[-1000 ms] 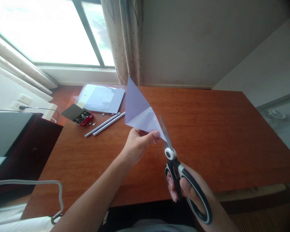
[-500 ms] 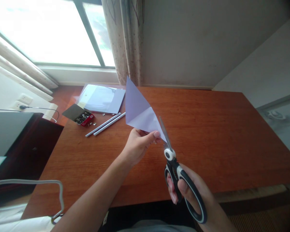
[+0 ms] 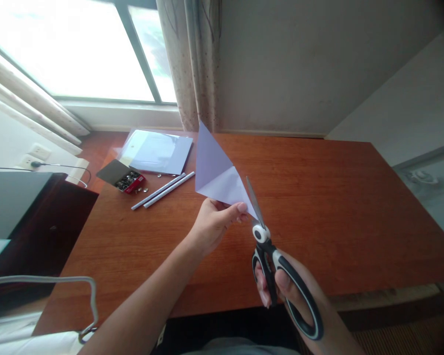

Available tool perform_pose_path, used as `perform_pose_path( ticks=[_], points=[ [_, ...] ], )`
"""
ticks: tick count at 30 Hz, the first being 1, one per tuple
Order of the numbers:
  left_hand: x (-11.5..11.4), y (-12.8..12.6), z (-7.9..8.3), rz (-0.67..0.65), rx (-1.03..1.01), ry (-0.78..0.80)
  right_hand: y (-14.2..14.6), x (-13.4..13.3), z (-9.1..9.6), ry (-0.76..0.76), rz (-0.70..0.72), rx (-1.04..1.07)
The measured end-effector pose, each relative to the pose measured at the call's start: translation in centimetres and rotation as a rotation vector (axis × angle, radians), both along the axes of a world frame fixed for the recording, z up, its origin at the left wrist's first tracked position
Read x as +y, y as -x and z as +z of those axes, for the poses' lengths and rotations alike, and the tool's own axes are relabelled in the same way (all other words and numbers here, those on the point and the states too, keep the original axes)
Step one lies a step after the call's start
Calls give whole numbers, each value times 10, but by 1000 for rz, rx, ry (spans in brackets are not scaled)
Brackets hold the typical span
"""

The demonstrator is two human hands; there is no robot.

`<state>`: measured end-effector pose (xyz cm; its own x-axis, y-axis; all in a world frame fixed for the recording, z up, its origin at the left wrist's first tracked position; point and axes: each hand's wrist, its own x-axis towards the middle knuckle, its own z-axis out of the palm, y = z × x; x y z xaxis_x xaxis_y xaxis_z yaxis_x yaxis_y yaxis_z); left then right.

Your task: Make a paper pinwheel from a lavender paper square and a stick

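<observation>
A folded sheet of pale lilac paper (image 3: 216, 170) is pinched between the thumb and fingers of my left hand (image 3: 214, 222). Creases run across it, and one pointed corner reaches toward my right side. My right hand (image 3: 292, 283) has its thumb and fingers through the black-and-white handles of a pair of scissors (image 3: 261, 234). The scissor blades are parted at the paper's right corner, one of them showing above it. The lower blade is mostly hidden behind the paper, so how far the cut goes cannot be seen.
On the brown wooden table (image 3: 336, 212), two white rolled paper sticks (image 3: 170, 191) lie left of the paper. Behind them are an open red box (image 3: 128, 181) of small metal pieces, a few loose pieces, and a clear sleeve of paper (image 3: 155, 150). A grey metal tube (image 3: 59, 279) stands at lower left.
The paper and my left hand have shifted slightly right and down. The scissor handles have spread a little wider, and the paper's corner sits deeper between the blades.
</observation>
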<state>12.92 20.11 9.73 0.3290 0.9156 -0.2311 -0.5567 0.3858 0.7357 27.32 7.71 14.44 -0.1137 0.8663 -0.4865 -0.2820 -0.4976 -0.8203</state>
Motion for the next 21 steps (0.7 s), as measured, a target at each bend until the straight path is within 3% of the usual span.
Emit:
perform_pose_path(
  ticks=[21],
  points=[
    [0,1,0,-25,-17,6,-3,0,-12,-1,26,1]
  ],
)
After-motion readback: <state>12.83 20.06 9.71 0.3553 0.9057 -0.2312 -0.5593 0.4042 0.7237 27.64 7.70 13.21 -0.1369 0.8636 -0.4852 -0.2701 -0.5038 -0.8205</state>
